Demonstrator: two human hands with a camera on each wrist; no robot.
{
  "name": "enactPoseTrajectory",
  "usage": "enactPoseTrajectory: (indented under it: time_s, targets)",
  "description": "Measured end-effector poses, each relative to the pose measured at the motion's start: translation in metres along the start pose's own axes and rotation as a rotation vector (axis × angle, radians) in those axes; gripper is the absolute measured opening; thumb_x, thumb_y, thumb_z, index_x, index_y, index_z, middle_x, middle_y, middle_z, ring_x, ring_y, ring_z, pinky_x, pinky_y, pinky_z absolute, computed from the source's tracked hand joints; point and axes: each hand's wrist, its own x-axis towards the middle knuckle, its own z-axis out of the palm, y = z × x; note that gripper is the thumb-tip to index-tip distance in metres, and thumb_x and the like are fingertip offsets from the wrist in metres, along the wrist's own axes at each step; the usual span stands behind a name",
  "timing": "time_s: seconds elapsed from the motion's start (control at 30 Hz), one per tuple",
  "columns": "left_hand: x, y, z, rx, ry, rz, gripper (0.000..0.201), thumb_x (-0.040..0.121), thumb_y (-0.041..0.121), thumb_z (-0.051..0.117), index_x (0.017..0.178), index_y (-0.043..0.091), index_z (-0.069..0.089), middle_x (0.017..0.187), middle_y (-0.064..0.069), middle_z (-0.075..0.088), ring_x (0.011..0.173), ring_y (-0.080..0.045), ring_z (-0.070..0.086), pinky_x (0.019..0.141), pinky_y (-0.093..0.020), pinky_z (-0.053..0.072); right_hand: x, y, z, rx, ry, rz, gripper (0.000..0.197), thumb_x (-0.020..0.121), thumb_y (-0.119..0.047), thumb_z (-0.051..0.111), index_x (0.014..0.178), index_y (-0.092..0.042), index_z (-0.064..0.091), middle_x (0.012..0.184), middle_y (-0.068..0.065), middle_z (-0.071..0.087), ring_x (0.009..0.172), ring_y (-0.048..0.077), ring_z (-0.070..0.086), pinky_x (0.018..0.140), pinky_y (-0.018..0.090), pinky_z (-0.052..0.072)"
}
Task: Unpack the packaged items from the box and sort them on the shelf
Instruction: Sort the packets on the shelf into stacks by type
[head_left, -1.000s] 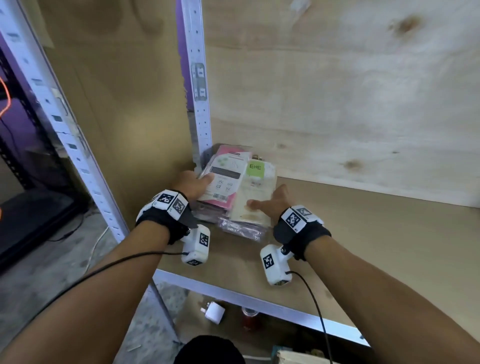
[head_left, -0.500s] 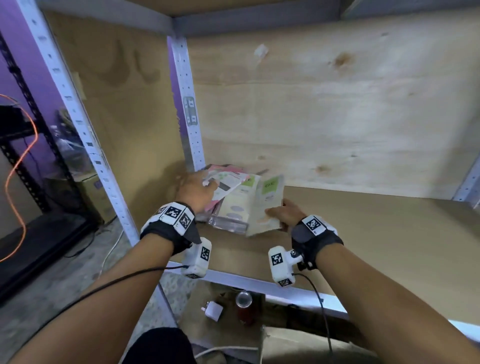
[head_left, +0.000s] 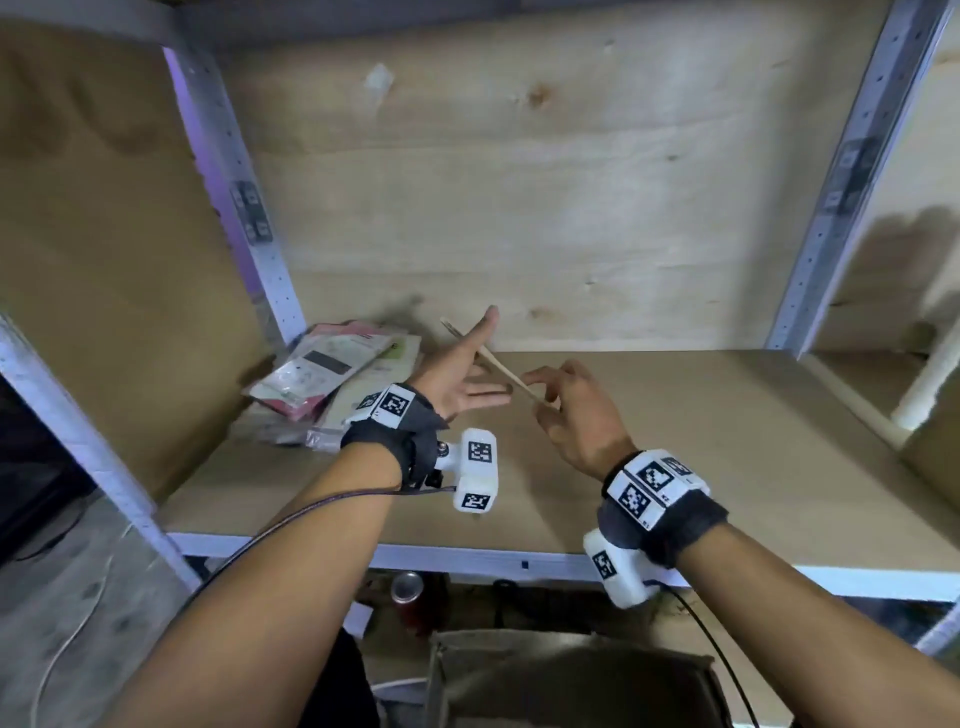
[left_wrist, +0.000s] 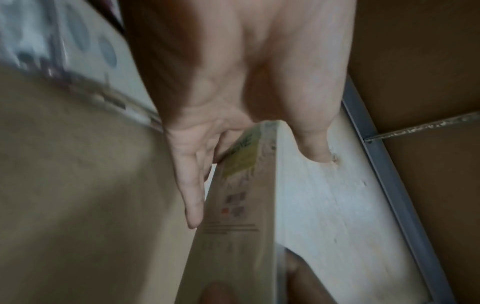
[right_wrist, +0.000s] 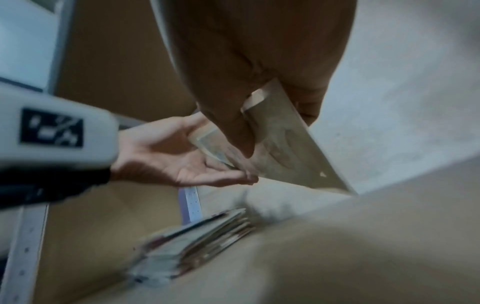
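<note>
A flat beige package with a green label is held on edge above the shelf board. My right hand pinches its near end between thumb and fingers, as the right wrist view shows on the package. My left hand is spread open beside it, palm toward it, straight fingers along its face. A pile of several packaged items lies in the shelf's back left corner, left of both hands.
Plywood panels close the shelf's back and left side. Grey metal uprights stand at the left and right. An open cardboard box sits on the floor below the shelf's front rail, with a red can beside it.
My right hand has lifted one beige package off the pile and carried it right, turning it on edge. My left hand has left the pile and opened against the package.
</note>
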Motion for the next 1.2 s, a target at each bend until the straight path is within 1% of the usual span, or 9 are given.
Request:
enactPoseTrajectory:
  time_s: [0.1,0.23,0.33,0.43,0.57,0.7,0.87,1.03,1.2]
  targets:
    - [0.021,-0.006,0.021,-0.046,0.022,0.0,0.063,0.089,0.048,0.068,0.134,0.01,0.048,0.128,-0.022,0.059,0.118,-0.035,0.062,0.1,-0.047,0.053,-0.003,0.021,-0.007,-0.081,-0.056,0.023,0.049,0.086,-0.011,0.066,0.133,-0.025,0.059,0.112,0.005,0.047,0.104,0.025,0.052,0.091,0.031,0.044]
    - [0.047,-0.024,0.035,-0.035,0.168,0.002,0.015,0.097,0.026,0.063,0.103,0.012,0.062,0.115,-0.013,0.068,0.105,-0.026,0.066,0.092,-0.035,0.052,-0.003,0.055,-0.024,0.045,-0.29,0.178,0.07,0.073,-0.047,0.081,0.136,-0.037,0.053,0.128,-0.003,0.039,0.125,0.016,0.037,0.11,0.027,0.031]
    - [0.063,-0.043,0.041,-0.045,0.157,-0.032,0.02,0.093,0.03,0.068,0.103,0.014,0.068,0.107,-0.008,0.074,0.089,-0.02,0.069,0.078,-0.028,0.054,0.0,0.082,-0.037,0.137,-0.148,0.215,0.05,0.082,-0.047,0.072,0.129,-0.037,0.059,0.134,-0.003,0.046,0.13,0.013,0.041,0.106,0.024,0.032]
    - [0.077,-0.052,0.055,-0.062,0.122,-0.057,0.029,0.09,0.032,0.071,0.111,0.012,0.07,0.107,-0.009,0.076,0.085,-0.019,0.073,0.066,-0.026,0.056,0.004,0.102,-0.049,0.271,-0.137,0.374,0.055,0.087,-0.046,0.068,0.137,-0.026,0.054,0.122,-0.001,0.059,0.114,0.018,0.059,0.102,0.037,0.047]
    - [0.089,-0.048,0.076,-0.117,0.02,-0.015,0.031,0.093,0.032,0.068,0.115,0.011,0.07,0.111,-0.008,0.076,0.102,-0.021,0.072,0.095,-0.036,0.055,-0.001,0.118,-0.057,0.579,-0.391,0.457,0.054,0.087,-0.017,0.074,0.136,-0.014,0.049,0.115,0.011,0.069,0.101,0.03,0.07,0.079,0.042,0.061]
    - [0.088,-0.059,0.086,-0.056,-0.027,-0.014,0.031,0.091,0.032,0.07,0.115,0.012,0.068,0.112,-0.007,0.075,0.102,-0.018,0.072,0.089,-0.032,0.057,-0.008,0.129,-0.064,0.748,-0.272,0.479,0.04,0.088,0.0,0.07,0.124,-0.006,0.054,0.115,0.023,0.068,0.088,0.029,0.071,0.06,0.038,0.06]
    - [0.078,-0.081,0.091,0.269,-0.144,-0.098,0.032,0.086,0.02,0.077,0.113,0.011,0.063,0.112,-0.01,0.073,0.097,-0.018,0.071,0.077,-0.027,0.062,-0.015,0.146,-0.06,0.82,-0.097,0.615,0.046,0.084,0.003,0.072,0.124,0.004,0.05,0.117,0.03,0.063,0.077,0.031,0.071,0.055,0.037,0.058]
    - [0.067,-0.09,0.096,0.364,-0.218,-0.13,0.025,0.084,0.001,0.075,0.102,0.014,0.062,0.085,-0.001,0.073,0.076,-0.014,0.07,0.074,-0.026,0.061,-0.014,0.151,-0.056,0.834,-0.049,0.734,0.048,0.078,0.002,0.078,0.12,0.0,0.055,0.115,0.019,0.067,0.091,0.034,0.072,0.058,0.034,0.059]
    - [0.061,-0.092,0.102,0.463,-0.162,-0.088,0.053,0.081,-0.001,0.077,0.129,-0.002,0.054,0.106,-0.014,0.069,0.077,-0.017,0.07,0.064,-0.023,0.062,-0.009,0.149,-0.057,0.581,-0.159,0.768,0.043,0.078,-0.009,0.082,0.114,-0.004,0.06,0.1,0.009,0.071,0.094,0.027,0.07,0.059,0.03,0.056]
